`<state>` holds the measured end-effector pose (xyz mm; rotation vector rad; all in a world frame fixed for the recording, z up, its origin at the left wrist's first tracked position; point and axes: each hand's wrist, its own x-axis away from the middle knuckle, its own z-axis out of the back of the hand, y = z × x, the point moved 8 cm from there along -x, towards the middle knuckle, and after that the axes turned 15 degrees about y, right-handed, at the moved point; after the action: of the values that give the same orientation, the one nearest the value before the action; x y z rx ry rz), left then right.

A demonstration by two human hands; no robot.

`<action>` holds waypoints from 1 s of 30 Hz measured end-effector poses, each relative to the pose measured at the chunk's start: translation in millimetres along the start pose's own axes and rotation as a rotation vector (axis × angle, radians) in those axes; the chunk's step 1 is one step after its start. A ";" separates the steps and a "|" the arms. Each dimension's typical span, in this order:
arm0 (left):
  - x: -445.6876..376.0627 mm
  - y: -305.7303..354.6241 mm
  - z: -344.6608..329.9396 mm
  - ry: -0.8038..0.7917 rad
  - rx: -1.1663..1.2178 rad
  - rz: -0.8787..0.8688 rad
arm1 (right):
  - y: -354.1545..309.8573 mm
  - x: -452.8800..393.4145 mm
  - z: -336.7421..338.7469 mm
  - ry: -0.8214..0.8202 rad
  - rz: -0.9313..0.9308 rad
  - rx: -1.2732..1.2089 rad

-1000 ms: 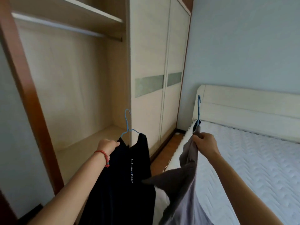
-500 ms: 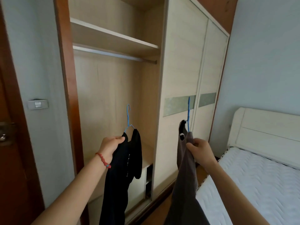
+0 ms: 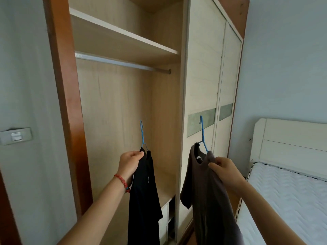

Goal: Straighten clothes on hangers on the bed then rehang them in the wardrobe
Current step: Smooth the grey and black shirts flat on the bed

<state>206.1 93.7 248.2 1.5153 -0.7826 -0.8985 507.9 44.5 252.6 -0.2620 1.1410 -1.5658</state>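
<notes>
Metal rail [image 3: 122, 63] bare above, shelf [image 3: 123, 37] overhead, bed [image 3: 292, 195] right

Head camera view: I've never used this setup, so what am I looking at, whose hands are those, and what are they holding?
There is no machine here. The one picture comes from a camera worn on a person's head, looking forward and down, so the two bare arms reaching in from the bottom are that person's own.

The left hand, with a red bracelet at the wrist, grips a black garment on a blue hanger. The right hand grips a brown shirt on another blue hanger.

Ahead is the open wardrobe with a bare metal rail under a shelf. At right is the bed; nothing lies on the part in view.
</notes>
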 end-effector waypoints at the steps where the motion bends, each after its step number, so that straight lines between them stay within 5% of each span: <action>1: -14.0 0.5 0.2 -0.007 0.002 -0.009 | -7.5 -6.4 -8.4 0.011 0.002 -0.001; 20: -176.3 32.2 -56.6 0.002 0.086 -0.170 | -64.5 -142.8 -103.2 0.213 0.006 0.005; 30: -273.0 70.3 -142.7 0.067 0.004 -0.295 | -68.1 -293.0 -147.3 0.202 0.126 -0.097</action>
<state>199.1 390.3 357.1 1.6830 -0.5191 -1.0560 465.9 363.5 345.5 -0.0952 1.3664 -1.4512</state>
